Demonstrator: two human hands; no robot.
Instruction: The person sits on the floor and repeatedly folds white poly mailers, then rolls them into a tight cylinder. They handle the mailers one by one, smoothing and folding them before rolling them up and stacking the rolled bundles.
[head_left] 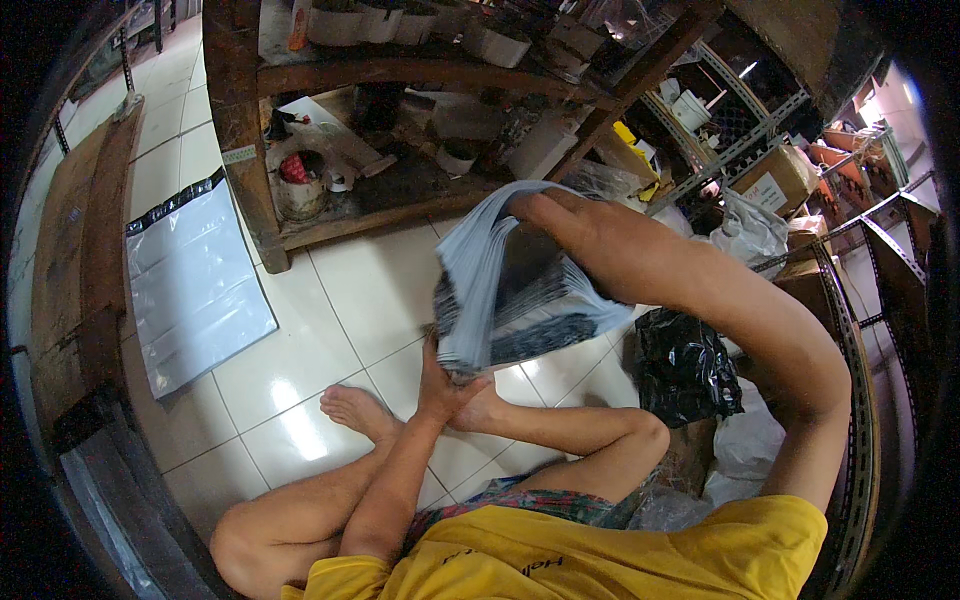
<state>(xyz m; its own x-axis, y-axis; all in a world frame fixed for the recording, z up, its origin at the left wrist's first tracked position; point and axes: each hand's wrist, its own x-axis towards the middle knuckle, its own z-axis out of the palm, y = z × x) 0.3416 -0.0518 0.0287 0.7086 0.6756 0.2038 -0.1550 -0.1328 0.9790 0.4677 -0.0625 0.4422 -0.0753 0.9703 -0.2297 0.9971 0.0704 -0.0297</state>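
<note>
A thick stack of plastic mailing bags [470,290], pale grey outside and dark inside, is held up and bent over above the floor, with its sheets fanned and blurred. At its lower left end, my left hand [442,388] is closed around the sheets. My right hand [545,218] grips the upper, curled part; its fingers are mostly hidden by the bags and the bent wrist. To the left, a flat pile of similar bags [200,290] with a dark band along its far edge lies on the floor.
White tiles [300,400] surround my crossed bare legs. A wooden shelf [420,190] with rolls and clutter stands ahead, and a wooden board structure [75,270] at left. On the right are a crumpled black plastic bag [685,365], metal racks and a cardboard box [775,185].
</note>
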